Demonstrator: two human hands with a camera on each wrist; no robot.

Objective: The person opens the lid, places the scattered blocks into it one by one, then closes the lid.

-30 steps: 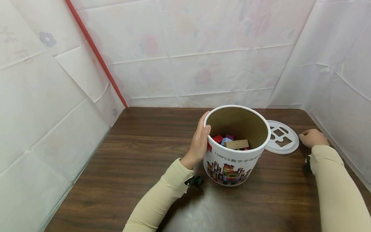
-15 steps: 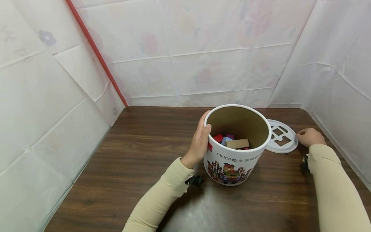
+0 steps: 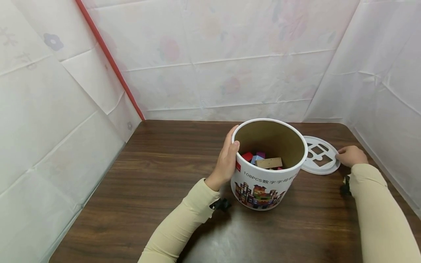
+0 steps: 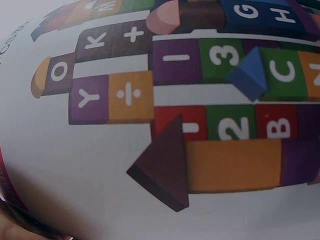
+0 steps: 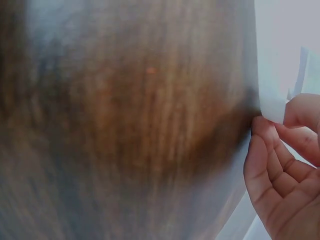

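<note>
A white cardboard tub (image 3: 268, 182) printed with coloured blocks stands open on the brown wooden table (image 3: 158, 175). Several coloured wooden blocks (image 3: 269, 162) lie at its bottom. My left hand (image 3: 227, 157) lies against the tub's left wall, fingers nearly straight along it and thumb just under the rim. The left wrist view is filled by the tub's printed wall (image 4: 150, 150). A white round lid (image 3: 320, 162) with shape cut-outs lies right of the tub. My right hand (image 3: 345, 153) pinches the lid's right edge; the right wrist view shows the right hand (image 5: 280, 175) with fingertips at the lid's edge (image 5: 272, 60).
White paper-covered walls close the table in at the back and on both sides, with a red strip (image 3: 108, 60) running down the left corner. Bare tabletop extends left of and in front of the tub. The right wall stands close to my right hand.
My right hand has moved left across the table to the lid's right edge and taken hold of it; the lid has shifted slightly. The left hand and tub have stayed put.
</note>
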